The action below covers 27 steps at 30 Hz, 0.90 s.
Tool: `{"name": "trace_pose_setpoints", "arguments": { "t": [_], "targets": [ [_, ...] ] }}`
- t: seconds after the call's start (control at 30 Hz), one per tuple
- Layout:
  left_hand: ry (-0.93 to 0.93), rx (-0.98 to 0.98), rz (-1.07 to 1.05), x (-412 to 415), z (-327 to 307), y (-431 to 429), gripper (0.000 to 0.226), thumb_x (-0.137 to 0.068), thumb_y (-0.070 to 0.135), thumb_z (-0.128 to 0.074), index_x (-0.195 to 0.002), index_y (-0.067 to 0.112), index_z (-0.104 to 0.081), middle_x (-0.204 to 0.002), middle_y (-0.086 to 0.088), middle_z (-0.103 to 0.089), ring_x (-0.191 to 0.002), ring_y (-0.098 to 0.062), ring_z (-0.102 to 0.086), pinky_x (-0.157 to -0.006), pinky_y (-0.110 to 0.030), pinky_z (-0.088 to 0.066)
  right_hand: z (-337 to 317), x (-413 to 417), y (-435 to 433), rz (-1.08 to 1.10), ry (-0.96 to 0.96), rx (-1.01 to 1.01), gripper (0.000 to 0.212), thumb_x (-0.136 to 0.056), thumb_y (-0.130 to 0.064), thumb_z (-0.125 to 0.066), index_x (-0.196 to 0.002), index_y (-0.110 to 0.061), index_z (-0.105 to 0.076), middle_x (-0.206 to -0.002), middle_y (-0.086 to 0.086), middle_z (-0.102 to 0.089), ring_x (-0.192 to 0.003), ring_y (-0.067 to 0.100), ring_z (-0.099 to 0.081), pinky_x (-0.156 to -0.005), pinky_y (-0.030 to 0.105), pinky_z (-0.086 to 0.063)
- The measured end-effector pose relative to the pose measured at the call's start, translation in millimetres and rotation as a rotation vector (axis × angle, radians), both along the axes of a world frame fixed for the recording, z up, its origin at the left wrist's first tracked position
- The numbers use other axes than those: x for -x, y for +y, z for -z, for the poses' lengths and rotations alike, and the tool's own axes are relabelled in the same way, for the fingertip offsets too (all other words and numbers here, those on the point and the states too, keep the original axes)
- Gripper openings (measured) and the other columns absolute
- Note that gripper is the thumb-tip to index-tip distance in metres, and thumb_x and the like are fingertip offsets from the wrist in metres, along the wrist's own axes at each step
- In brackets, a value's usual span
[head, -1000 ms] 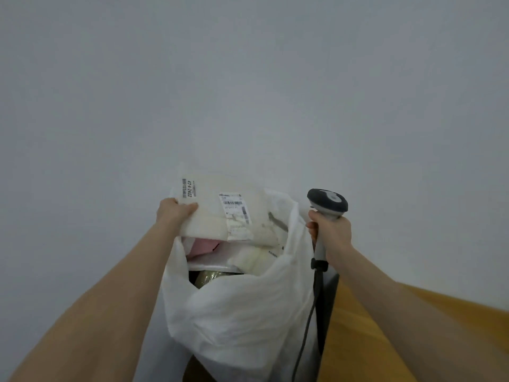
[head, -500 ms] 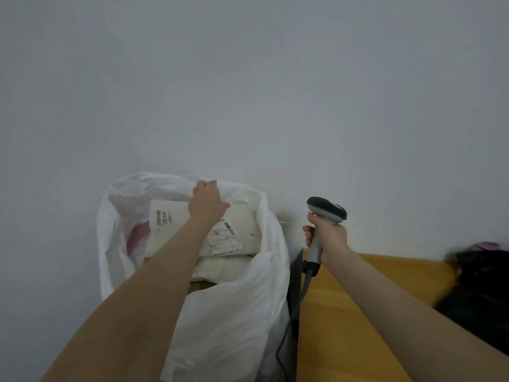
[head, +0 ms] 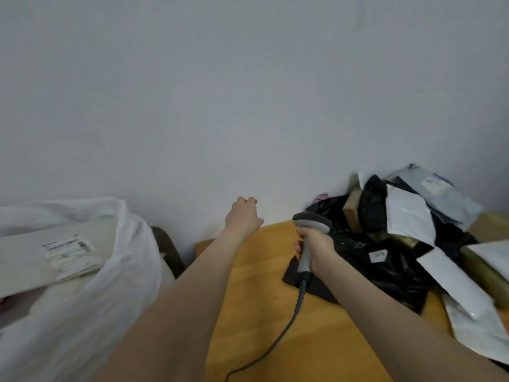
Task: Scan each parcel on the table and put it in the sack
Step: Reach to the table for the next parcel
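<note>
over the far left corner of the table point(head: 256, 312), the left hand point(head: 243, 216) is held in the air, its fingers loosely curled and nothing in them. nearer the middle of the table, the scanner point(head: 311, 224) is gripped by its handle in the right hand point(head: 316, 246), the fingers wrapped round it. its cable point(head: 278, 337) is trailed over the wood toward the near edge. parcels point(head: 407, 216) are heaped along the right side of the table up to the far right corner, with black bags, white mailers and a brown box mixed together. a flat black parcel point(head: 385, 268) is laid at the left of the heap, just beside the scanner. off the left edge of the table the white sack point(head: 115, 285) is stood open. a white parcel point(head: 22, 260) with a printed label point(head: 68, 248) is seen lying flat on top of what fills it.
</note>
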<state>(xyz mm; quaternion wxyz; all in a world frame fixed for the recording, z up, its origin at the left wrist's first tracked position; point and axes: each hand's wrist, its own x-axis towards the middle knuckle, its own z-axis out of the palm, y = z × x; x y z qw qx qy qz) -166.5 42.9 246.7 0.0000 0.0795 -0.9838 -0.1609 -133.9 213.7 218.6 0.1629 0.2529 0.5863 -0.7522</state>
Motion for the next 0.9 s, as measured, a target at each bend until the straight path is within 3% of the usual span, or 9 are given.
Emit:
{"name": "trace_pose_setpoints", "arguments": {
  "t": [0.37,0.67,0.9],
  "targets": [
    [-0.14,-0.08,0.238,19,59,248,0.061,-0.087,0.03,-0.065,-0.141,0.015,-0.04,-0.139,-0.012,-0.041,-0.125,-0.03,-0.046,-0.101,-0.038,-0.042,42,-3,242,0.259,-0.066,-0.148,0.014,-0.085,-0.014,-0.069,-0.08,-0.002,-0.062,-0.054,0.009,-0.062,-0.048,0.018,-0.056,-0.052,0.03,-0.047],
    [-0.214,-0.203,0.249,99,105,339,0.06,-0.089,0.036,-0.064,-0.14,0.013,-0.041,-0.136,-0.012,-0.043,-0.121,-0.029,-0.05,-0.095,-0.04,-0.045,62,68,346,0.405,-0.036,-0.245,0.018,-0.082,-0.016,-0.071,-0.07,-0.007,-0.061,-0.05,0.006,-0.063,-0.047,0.017,-0.057,-0.051,0.029,-0.047],
    [-0.288,-0.464,0.128,213,148,400,0.085,-0.083,0.037,-0.072,-0.148,0.01,-0.024,-0.146,-0.014,-0.034,-0.127,-0.03,-0.045,-0.097,-0.041,-0.043,100,158,391,0.501,-0.076,-0.185,0.015,-0.084,-0.01,-0.069,-0.078,0.001,-0.061,-0.058,0.012,-0.062,-0.046,0.019,-0.054,-0.05,0.029,-0.045]
  ]
}}
